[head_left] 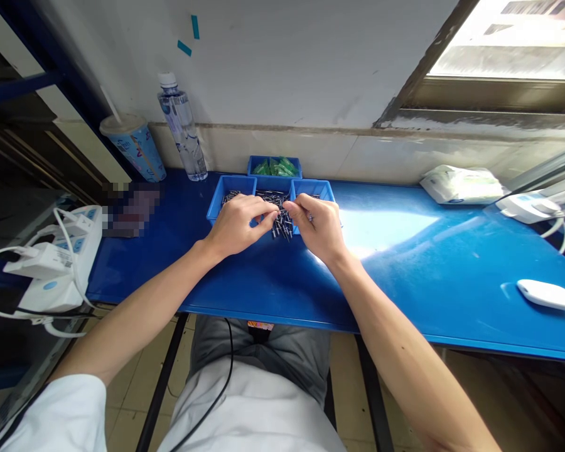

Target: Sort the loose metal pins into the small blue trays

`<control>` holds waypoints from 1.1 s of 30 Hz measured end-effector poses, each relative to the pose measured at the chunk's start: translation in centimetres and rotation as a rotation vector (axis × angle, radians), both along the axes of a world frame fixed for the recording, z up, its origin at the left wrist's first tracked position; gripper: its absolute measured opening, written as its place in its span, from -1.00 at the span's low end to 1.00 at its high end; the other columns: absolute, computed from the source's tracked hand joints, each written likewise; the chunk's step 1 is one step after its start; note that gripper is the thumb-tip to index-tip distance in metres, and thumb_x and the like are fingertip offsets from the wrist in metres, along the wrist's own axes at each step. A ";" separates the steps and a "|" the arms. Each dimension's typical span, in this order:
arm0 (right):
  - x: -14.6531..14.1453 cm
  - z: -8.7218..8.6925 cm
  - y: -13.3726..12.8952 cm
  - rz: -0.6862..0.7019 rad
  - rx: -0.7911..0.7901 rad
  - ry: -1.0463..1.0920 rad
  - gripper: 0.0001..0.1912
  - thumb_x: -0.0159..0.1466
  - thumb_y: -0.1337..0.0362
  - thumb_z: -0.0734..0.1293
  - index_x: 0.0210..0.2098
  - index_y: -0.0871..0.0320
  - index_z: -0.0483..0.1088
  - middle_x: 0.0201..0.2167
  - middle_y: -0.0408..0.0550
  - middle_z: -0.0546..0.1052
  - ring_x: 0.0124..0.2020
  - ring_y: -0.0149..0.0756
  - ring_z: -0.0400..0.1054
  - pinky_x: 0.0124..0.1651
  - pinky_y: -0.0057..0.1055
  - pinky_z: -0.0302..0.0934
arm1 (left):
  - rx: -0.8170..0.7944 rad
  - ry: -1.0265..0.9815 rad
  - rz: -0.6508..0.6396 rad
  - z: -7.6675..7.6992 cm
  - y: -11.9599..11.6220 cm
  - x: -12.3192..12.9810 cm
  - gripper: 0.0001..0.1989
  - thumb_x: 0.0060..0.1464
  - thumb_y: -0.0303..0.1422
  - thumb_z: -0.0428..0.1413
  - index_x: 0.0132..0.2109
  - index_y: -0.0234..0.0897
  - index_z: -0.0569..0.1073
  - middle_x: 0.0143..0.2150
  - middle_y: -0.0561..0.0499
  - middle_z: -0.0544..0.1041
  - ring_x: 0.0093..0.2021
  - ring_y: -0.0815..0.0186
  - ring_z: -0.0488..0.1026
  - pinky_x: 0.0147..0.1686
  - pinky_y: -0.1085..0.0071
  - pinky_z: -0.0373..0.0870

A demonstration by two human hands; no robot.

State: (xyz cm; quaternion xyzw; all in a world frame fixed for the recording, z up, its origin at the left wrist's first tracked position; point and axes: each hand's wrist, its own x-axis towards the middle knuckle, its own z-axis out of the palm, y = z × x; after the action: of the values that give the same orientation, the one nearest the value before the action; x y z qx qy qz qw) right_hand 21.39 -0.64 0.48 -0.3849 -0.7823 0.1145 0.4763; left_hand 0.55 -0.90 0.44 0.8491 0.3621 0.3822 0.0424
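Note:
My left hand (242,220) is closed in a pinch, thumb against forefinger, over the middle blue bin. What lies between its fingertips is too small to make out. Close to it, my right hand (317,226) is curled shut, and a bit of a small shiny metal part (311,218) shows among its fingers. Beneath and between both hands lies a heap of thin, dark metal pin-like pieces (282,229). The left blue bin (213,210) also contains small metal pieces. Much of the right blue bin (327,188) is hidden behind my right hand.
A rear blue bin (252,166) contains green packets (282,167). Left of the bins stand a water bottle (183,132) and a patterned cup (139,150); a power strip (61,270) with cables is nearer. Rightward are a soft white pack (461,184) and a white mouse-shaped object (548,295).

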 end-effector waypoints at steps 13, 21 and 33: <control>-0.1 0.1 -0.2 0.058 -0.040 -0.072 -0.36 0.54 -0.22 0.08 -0.52 0.06 0.00 -0.63 -0.22 0.18 -0.58 -0.42 -0.05 -0.43 -0.33 -0.08 | 0.006 0.033 -0.038 -0.1 -0.1 0.2 -0.66 0.50 -0.17 0.00 -0.06 -0.22 0.62 -0.23 0.00 0.70 -0.18 0.22 0.63 -0.08 0.27 0.39; -0.1 -0.5 0.3 -0.003 0.032 -0.076 -0.61 0.57 0.05 0.13 -0.30 0.06 0.37 -0.37 -0.04 0.52 -0.36 -0.26 0.34 -0.28 -0.31 0.14 | -0.008 -0.017 0.103 0.1 -0.1 0.2 -0.59 0.51 -0.08 -0.03 -0.10 -0.20 0.62 -0.24 0.00 0.70 -0.25 0.23 0.58 -0.13 0.27 0.36; 0.0 -0.6 0.2 0.057 0.056 -0.020 -0.77 0.53 0.17 0.25 -0.26 0.04 0.42 -0.24 -0.01 0.48 -0.31 -0.23 0.34 -0.26 -0.29 0.26 | -0.016 -0.015 0.030 0.2 -0.1 0.2 -0.70 0.48 -0.20 0.02 -0.10 -0.22 0.59 -0.18 -0.04 0.68 -0.17 0.20 0.54 -0.09 0.26 0.46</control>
State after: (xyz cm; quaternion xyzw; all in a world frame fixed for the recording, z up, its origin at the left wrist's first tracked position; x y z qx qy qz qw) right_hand 21.42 -0.47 -0.13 -0.3501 -0.8004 0.1024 0.4757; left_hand 0.73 -1.01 0.65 0.8404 0.3774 0.3861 0.0461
